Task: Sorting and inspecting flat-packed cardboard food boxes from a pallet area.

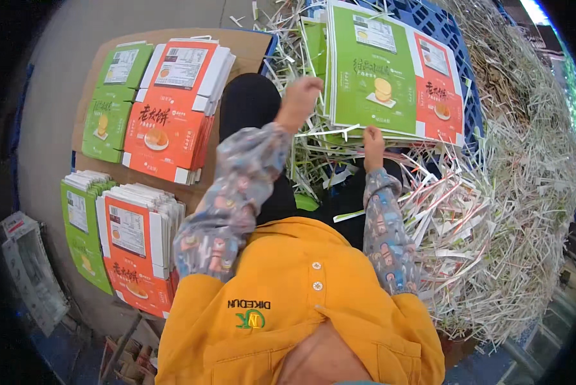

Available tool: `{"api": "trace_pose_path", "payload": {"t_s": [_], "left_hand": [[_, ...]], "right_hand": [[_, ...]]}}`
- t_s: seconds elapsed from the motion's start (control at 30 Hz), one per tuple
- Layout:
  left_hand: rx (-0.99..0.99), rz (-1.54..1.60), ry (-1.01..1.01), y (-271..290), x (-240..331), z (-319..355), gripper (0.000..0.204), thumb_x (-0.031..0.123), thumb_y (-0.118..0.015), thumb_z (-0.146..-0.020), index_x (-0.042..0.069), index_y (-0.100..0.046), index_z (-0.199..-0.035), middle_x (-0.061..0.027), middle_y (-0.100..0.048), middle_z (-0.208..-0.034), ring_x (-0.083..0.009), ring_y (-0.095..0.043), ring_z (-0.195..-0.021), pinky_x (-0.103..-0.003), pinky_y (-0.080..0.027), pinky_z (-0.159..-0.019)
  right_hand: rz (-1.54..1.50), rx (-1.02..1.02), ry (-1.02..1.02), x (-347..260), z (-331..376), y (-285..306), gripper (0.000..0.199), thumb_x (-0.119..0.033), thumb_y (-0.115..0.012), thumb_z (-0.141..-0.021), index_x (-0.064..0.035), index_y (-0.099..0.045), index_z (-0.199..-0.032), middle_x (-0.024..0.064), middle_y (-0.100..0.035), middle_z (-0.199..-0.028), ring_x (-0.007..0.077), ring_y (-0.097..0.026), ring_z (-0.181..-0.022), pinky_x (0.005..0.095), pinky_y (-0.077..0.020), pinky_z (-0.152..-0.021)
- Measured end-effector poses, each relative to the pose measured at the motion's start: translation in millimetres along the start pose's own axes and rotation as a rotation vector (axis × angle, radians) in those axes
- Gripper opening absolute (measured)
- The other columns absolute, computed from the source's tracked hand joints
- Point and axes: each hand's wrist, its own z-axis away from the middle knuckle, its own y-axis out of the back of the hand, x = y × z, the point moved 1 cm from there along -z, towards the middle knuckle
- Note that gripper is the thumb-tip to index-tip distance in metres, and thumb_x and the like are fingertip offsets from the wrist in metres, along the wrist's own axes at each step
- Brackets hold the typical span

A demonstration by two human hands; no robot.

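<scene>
A stack of flat printed carton sheets (390, 77), green on the left and red on the right, lies in front of me over a blue plastic crate (471, 109). My left hand (299, 102) is raised just left of the stack, its fingers curled closed. What it holds, if anything, is hidden. At the stack's near edge is my right hand (373, 146), fingers pinched together. Whether it grips the sheet edge or a paper strip I cannot make out. Thin white paper strips (339, 133) stick out along the stack's near left side.
To my left, piles of red cartons (166, 131) and green cartons (111, 112) lie flat on brown cardboard (243, 48). Nearer are more red cartons (130, 256) and green cartons (82, 237). A large heap of shredded paper strips (519, 212) fills the right side.
</scene>
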Motion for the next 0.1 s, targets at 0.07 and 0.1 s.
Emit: {"api": "trace_pose_path", "payload": {"t_s": [0.07, 0.1], "left_hand": [[-0.024, -0.057, 0.202, -38, -44, 6, 0.021, 0.010, -0.054, -0.070, 0.002, -0.060, -0.088, -0.0157, -0.060, -0.087, -0.0252, -0.057, -0.083, -0.031, -0.043, -0.074], [-0.036, -0.051, 0.206, -46, -48, 4, 0.021, 0.010, -0.054, -0.070, 0.002, -0.060, -0.088, -0.0157, -0.060, -0.087, -0.0252, -0.057, -0.083, -0.031, -0.043, -0.074]], "right_hand": [[0.036, -0.081, 0.002, 1, 10, -17, 0.026, -0.011, -0.051, -0.078, 0.0011, -0.052, -0.101, 0.0037, -0.057, -0.086, 0.0104, -0.052, -0.074, 0.0210, -0.0406, -0.066], [0.156, -0.242, -0.049, 6, 15, -16, 0.027, -0.012, -0.051, -0.079, -0.0031, -0.052, -0.105, 0.0055, -0.057, -0.089, 0.0108, -0.051, -0.079, 0.0213, -0.0394, -0.071]]}}
